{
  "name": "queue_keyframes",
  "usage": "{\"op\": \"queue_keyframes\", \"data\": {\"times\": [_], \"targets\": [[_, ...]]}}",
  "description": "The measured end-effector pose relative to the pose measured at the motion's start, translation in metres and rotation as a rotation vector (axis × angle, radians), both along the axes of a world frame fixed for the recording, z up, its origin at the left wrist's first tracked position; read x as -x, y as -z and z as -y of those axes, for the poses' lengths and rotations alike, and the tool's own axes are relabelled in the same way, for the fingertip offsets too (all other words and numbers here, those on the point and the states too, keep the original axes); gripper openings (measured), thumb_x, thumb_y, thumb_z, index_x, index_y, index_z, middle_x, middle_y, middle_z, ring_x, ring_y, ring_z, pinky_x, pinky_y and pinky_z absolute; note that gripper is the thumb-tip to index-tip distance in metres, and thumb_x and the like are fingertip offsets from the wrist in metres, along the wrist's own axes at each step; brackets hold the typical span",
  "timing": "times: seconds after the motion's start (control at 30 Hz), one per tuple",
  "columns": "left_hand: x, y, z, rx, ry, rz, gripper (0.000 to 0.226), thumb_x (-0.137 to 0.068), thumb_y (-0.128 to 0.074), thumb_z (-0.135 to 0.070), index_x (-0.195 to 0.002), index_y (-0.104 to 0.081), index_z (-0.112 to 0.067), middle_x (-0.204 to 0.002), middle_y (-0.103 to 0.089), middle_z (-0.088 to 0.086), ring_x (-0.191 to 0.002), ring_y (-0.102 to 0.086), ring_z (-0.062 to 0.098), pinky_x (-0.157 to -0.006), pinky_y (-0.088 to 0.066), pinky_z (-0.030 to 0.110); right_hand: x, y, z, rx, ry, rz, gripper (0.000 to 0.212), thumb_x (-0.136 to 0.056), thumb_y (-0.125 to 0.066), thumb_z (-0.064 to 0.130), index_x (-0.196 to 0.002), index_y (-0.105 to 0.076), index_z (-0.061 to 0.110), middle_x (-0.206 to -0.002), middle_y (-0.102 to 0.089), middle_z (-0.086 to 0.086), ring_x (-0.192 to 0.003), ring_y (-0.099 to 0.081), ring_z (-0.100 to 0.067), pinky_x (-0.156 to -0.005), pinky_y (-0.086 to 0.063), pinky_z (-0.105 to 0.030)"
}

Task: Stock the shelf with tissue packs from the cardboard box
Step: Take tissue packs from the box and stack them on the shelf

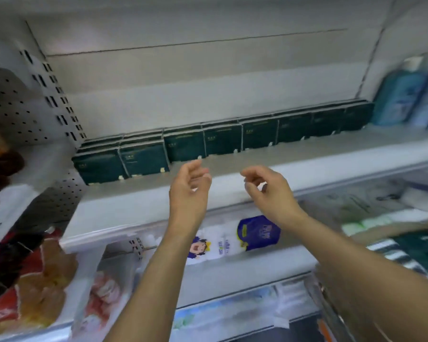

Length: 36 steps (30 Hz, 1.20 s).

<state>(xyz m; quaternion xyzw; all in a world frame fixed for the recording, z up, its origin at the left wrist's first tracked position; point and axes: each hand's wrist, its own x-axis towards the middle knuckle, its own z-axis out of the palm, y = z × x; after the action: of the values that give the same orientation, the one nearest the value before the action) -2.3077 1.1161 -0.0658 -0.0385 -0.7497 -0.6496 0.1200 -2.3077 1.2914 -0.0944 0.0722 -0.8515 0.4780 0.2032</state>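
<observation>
Slack left hand (pixel 189 187), right hand (pixel 269 191) before tissue packs (pixel 223 141)

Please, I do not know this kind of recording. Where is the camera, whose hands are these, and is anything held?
There is no machine here. One camera, worn on a person's head, looks forward and down, so you see their own two arms. The left hand and the right hand are raised before a white shelf, fingers loosely curled, holding nothing. At the back of the shelf stands a row of dark green tissue packs. Blue bottles stand to the right of the row. The picture is blurred.
</observation>
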Motion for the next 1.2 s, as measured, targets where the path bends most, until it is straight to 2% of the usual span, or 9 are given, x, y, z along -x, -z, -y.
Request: {"op": "queue_keyframes", "data": {"times": [0.23,0.33,0.4,0.57,0.67,0.77,0.87,1.0,1.2], "targets": [[-0.073,0.057,-0.134,0.063,0.380,0.256,0.019,-0.093,-0.057,-0.008,-0.101,-0.061,-0.025,-0.096,-0.068,0.001,-0.087,-0.063,0.018,-0.079,-0.050,0.030,-0.103,0.039,-0.145,0.001,0.128,0.148,0.021,-0.086,-0.059,-0.010,-0.089,-0.067,0.010,-0.074,-0.062,0.004,-0.063,-0.054,0.006,-0.062,-0.039,-0.006],[-0.106,0.099,-0.190,0.148,0.475,0.412,0.024,-0.092,-0.060,-0.010,-0.116,-0.057,-0.013,-0.111,-0.061,0.003,-0.094,-0.058,0.015,-0.085,-0.046,0.028,-0.149,0.076,-0.209,-0.057,0.192,0.351,0.029,-0.088,-0.062,-0.001,-0.082,-0.063,0.028,-0.077,-0.064,-0.004,-0.063,-0.053,-0.002,-0.064,-0.045,-0.017],[-0.126,0.126,-0.219,0.237,0.483,0.475,0.028,-0.092,-0.061,-0.018,-0.118,-0.052,-0.016,-0.123,-0.056,0.002,-0.106,-0.058,0.019,-0.092,-0.045,0.031,-0.175,0.098,-0.243,-0.112,0.188,0.513,0.020,-0.090,-0.062,0.004,-0.087,-0.064,0.024,-0.083,-0.065,-0.008,-0.070,-0.056,-0.011,-0.064,-0.045,-0.017],[-0.162,0.180,-0.258,0.398,0.553,0.515,0.078,-0.085,-0.068,-0.035,-0.148,-0.026,-0.016,-0.137,-0.052,-0.001,-0.127,-0.049,0.021,-0.105,-0.041,0.035,-0.222,0.140,-0.290,-0.369,0.020,0.768,0.026,-0.088,-0.062,0.006,-0.077,-0.058,0.029,-0.072,-0.057,0.010,-0.064,-0.051,-0.001,-0.059,-0.038,-0.013],[-0.171,0.195,-0.270,0.424,0.527,0.511,0.099,-0.076,-0.074,-0.037,-0.153,-0.013,-0.021,-0.140,-0.050,-0.001,-0.127,-0.050,0.020,-0.106,-0.042,0.037,-0.237,0.158,-0.300,-0.629,-0.152,0.906,0.015,-0.084,-0.060,0.007,-0.092,-0.066,0.017,-0.085,-0.061,-0.001,-0.077,-0.057,-0.020,-0.069,-0.049,-0.032],[-0.173,0.202,-0.278,0.474,0.499,0.498,0.097,-0.079,-0.074,-0.013,-0.153,-0.011,-0.021,-0.139,-0.051,-0.001,-0.121,-0.054,0.019,-0.102,-0.043,0.031,-0.247,0.170,-0.300,-0.867,-0.258,0.936,0.038,-0.077,-0.060,0.006,-0.111,-0.065,0.021,-0.110,-0.056,-0.005,-0.099,-0.053,-0.028,-0.078,-0.050,-0.038],[-0.176,0.205,-0.278,0.548,0.484,0.480,0.086,-0.081,-0.069,-0.008,-0.150,-0.019,-0.022,-0.135,-0.053,0.001,-0.117,-0.055,0.019,-0.091,-0.040,0.022,-0.249,0.186,-0.295,-1.033,-0.296,0.935,0.051,-0.077,-0.062,0.008,-0.125,-0.057,0.025,-0.123,-0.052,-0.008,-0.108,-0.050,-0.031,-0.091,-0.045,-0.041],[-0.179,0.202,-0.278,0.566,0.463,0.498,0.077,-0.083,-0.066,-0.006,-0.146,-0.027,-0.023,-0.137,-0.050,0.000,-0.116,-0.054,0.018,-0.094,-0.043,0.024,-0.251,0.190,-0.292,-1.092,-0.356,1.051,0.066,-0.080,-0.062,0.017,-0.141,-0.041,0.030,-0.140,-0.040,-0.005,-0.125,-0.034,-0.031,-0.102,-0.033,-0.042],[-0.182,0.199,-0.278,0.516,0.456,0.493,0.073,-0.081,-0.065,-0.001,-0.142,-0.033,-0.025,-0.135,-0.051,-0.002,-0.114,-0.050,0.009,-0.094,-0.040,0.021,-0.253,0.195,-0.300,-0.925,-0.247,0.924,0.045,-0.085,-0.056,0.021,-0.126,-0.040,0.033,-0.121,-0.057,-0.004,-0.104,-0.049,-0.026,-0.092,-0.040,-0.039]]}}
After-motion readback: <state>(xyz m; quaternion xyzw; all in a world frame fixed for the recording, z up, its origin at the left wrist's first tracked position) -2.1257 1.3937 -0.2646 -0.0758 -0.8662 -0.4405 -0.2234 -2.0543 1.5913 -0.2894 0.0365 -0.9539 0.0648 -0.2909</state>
